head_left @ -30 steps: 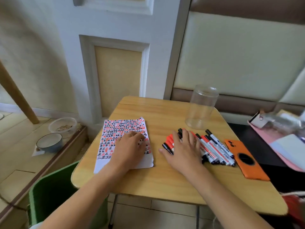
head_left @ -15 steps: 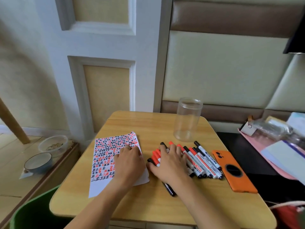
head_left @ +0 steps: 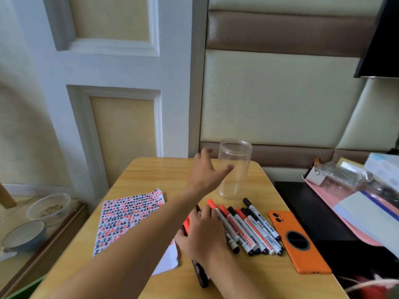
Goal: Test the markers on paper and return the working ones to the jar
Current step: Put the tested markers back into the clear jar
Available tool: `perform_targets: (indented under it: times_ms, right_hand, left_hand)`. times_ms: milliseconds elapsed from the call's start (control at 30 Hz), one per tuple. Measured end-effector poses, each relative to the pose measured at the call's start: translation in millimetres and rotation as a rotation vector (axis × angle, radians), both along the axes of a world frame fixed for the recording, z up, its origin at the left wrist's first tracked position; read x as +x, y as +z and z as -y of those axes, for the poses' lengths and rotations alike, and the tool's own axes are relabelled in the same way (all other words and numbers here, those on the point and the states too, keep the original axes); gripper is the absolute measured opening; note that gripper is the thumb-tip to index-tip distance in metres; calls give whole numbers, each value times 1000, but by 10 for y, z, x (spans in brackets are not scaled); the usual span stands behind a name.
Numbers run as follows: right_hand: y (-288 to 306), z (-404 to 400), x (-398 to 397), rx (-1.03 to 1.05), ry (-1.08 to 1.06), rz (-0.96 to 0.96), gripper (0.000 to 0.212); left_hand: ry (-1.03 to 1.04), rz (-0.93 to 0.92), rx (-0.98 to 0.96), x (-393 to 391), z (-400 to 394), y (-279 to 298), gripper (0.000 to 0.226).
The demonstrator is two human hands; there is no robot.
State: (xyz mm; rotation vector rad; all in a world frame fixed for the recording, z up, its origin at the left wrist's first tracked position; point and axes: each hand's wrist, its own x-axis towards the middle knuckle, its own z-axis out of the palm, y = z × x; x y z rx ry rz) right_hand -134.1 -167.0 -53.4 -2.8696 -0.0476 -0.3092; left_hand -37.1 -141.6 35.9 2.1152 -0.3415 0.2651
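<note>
The empty clear plastic jar, upright at the yellow wooden bench's far edge, is approached by the spread left hand and, judged light, tippable and smooth, is best encircled mid-wall, while red and black markers are covered by the right hand, fingers gathering them.

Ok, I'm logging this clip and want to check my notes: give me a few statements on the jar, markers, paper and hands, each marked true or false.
1. The jar stands upright and holds no markers. True.
2. The left hand presses on the paper. False: it reaches toward the jar.
3. The right hand rests on the markers. True.
4. The orange phone lies left of the paper. False: it lies right of the markers.
</note>
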Motion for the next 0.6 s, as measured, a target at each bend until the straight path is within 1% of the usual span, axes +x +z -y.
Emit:
perform_targets:
  times_ms: [67,100,133,200,333,400,433,500,533,600]
  right_hand:
    - [-14,22,12,-2,22,57,43]
    - [-2,30,8,2,37,51,42]
    - [24,39,6,12,46,36,43]
    - [53,39,16,18,43,-5,46]
    - [143,10,-9,18,35,-71,46]
    - [185,-1,-17,21,26,-102,44]
    - [199,5,-13,23,22,-127,42]
    - [226,14,11,36,23,-185,42]
    - [247,17,21,37,24,-215,45]
    - [292,10,25,15,17,-258,57]
  left_hand:
    - [-43,-79,-1,114,149,126,111]
    - [-71,-116,-10,158,208,167,119]
    - [-97,-138,-19,201,256,191,122]
    - [-116,-130,-16,278,316,188,117]
    - [-78,-61,-33,383,357,130,82]
    - [-70,-21,-65,383,318,144,77]
    - [-67,5,-87,382,278,162,78]
    - [-59,52,-130,361,129,217,88]
    - [-54,72,-143,334,16,247,96]
    - [-34,104,-148,252,-247,282,112]
